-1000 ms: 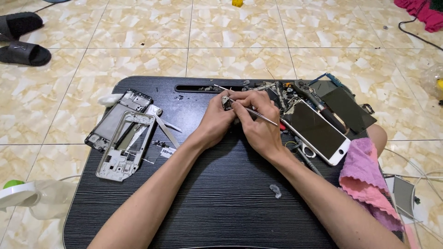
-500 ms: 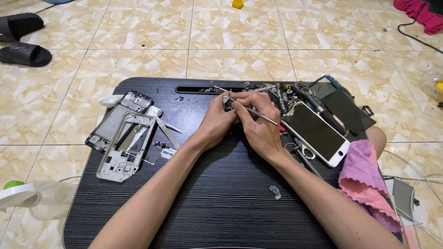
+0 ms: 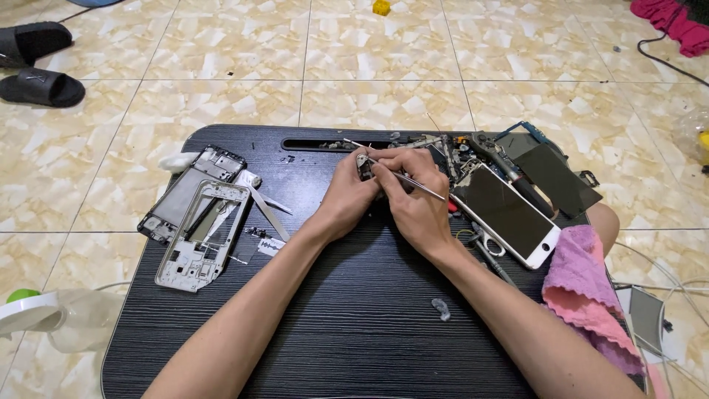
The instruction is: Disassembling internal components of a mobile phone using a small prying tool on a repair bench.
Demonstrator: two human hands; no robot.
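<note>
My left hand (image 3: pixel 347 193) pinches a small dark metal part (image 3: pixel 363 165) near the back middle of the black lap table (image 3: pixel 354 332). My right hand (image 3: pixel 415 199) is closed on thin metal tweezers (image 3: pixel 413 182), whose tip meets the part between my fingers. Both hands touch each other over the table.
Two phone frames (image 3: pixel 198 214) lie at the left with small loose bits beside them. A white-edged phone screen (image 3: pixel 509 214), dark panels and tools lie at the right, with a pink cloth (image 3: pixel 587 288) at the edge. Black sandals (image 3: pixel 37 63) sit on the tiled floor.
Both hands stay pressed together on the small part; the tweezers shift only slightly.
</note>
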